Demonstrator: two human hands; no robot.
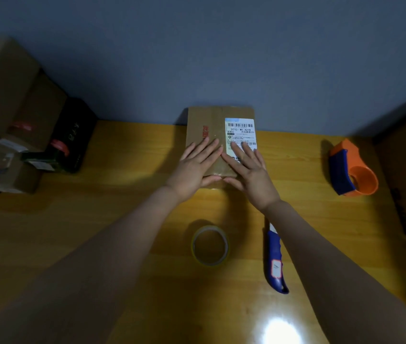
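Observation:
A small brown cardboard box (212, 120) lies flat on the wooden table (122, 219), against the grey wall. A white shipping label (240, 131) with barcodes covers its right half. My left hand (197, 165) presses flat on the box's near left part, fingers straight. Beside it, my right hand (249, 167) lies flat on the label's lower part, fingers straight too. The thumbs nearly meet at the box's near edge.
A roll of clear tape (210, 245) lies near me. A blue utility knife (275, 264) lies under my right forearm. An orange and blue tape dispenser (351, 170) stands at the right. Stacked cardboard boxes (10, 100) and a black box (72, 135) fill the left.

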